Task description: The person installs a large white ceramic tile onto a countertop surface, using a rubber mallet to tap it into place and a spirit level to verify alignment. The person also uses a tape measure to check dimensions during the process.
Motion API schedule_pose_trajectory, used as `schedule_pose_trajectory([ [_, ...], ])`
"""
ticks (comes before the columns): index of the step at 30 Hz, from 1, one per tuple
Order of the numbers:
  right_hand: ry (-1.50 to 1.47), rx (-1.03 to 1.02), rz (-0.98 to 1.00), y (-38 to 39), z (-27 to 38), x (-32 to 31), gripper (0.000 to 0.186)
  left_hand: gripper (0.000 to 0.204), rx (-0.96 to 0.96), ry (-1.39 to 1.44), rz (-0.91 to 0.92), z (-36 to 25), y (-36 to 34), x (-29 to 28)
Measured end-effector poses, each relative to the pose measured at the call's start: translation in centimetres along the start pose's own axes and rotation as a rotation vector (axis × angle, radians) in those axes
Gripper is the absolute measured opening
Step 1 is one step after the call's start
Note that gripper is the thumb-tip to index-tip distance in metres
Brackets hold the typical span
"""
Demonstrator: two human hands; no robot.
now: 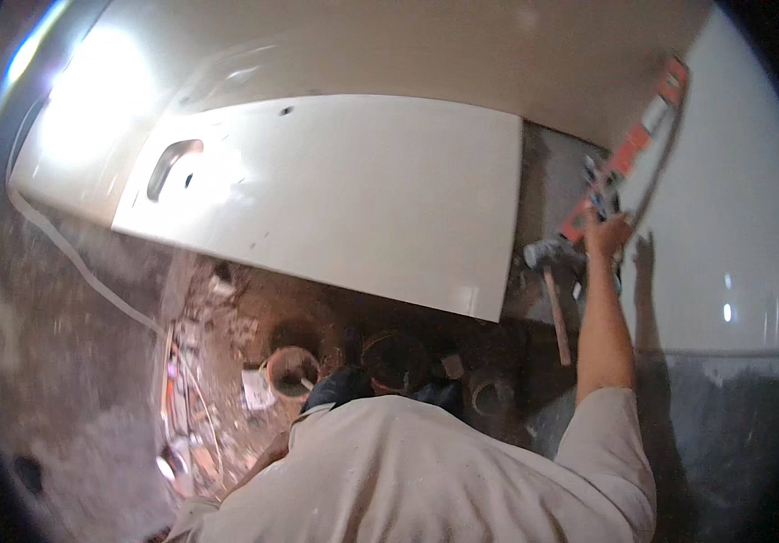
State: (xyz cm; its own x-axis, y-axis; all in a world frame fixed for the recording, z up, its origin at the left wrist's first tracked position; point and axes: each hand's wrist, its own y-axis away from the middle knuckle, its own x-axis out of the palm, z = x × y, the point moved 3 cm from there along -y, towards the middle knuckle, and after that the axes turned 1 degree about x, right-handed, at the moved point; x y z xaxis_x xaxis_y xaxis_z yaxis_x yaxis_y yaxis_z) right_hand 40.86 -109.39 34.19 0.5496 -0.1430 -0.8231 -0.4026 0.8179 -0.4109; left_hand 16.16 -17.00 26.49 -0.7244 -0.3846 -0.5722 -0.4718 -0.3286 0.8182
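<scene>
My right hand (pixel 606 235) reaches forward on the right side. Its fingers lie at the lower end of an orange-red spirit level (pixel 623 156) and look bent round it, though they are small and partly blurred. The level slants up to the right, its top end close to the pale glossy wall. Small dark and metallic items (pixel 601 188) sit right by the fingertips; their kind is unclear. Just left of the hand is a hammer (pixel 555 294) with a wooden handle and a thick grey head. Only part of my left arm (pixel 267 455) shows, and its hand is out of sight.
A large white countertop (pixel 371 190) with a small metal sink (pixel 175 170) spans the middle. Brown wall (pixel 389 54) stands behind it. Below are an orange-rimmed bucket (pixel 293 372), rubble and loose debris (pixel 218 312). A pale hose or cable (pixel 77 258) trails on the left.
</scene>
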Motion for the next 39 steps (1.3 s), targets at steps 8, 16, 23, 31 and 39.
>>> schedule_pose_trajectory([
  [8,-0.206,0.346,0.151,-10.9,5.8,5.8,0.140,0.051,-0.047,0.374,-0.009,3.4,4.6,8.6],
  [16,-0.262,0.006,-0.088,-8.8,9.1,0.4,0.102,0.046,0.124,0.471,-0.415,-4.4,7.2,-0.9],
  [23,-0.455,-0.610,-0.191,4.5,22.5,-15.5,0.061,0.056,1.096,0.160,-0.774,-24.7,0.7,-16.9],
  [31,-0.944,-0.257,0.744,25.4,27.2,-16.4,0.058,0.062,1.311,-0.219,-0.723,-38.4,-14.2,-25.1],
  [39,-1.082,-0.095,1.419,33.0,36.0,-18.6,0.055,0.059,0.416,-0.140,-0.869,-2.2,-21.5,-45.7],
])
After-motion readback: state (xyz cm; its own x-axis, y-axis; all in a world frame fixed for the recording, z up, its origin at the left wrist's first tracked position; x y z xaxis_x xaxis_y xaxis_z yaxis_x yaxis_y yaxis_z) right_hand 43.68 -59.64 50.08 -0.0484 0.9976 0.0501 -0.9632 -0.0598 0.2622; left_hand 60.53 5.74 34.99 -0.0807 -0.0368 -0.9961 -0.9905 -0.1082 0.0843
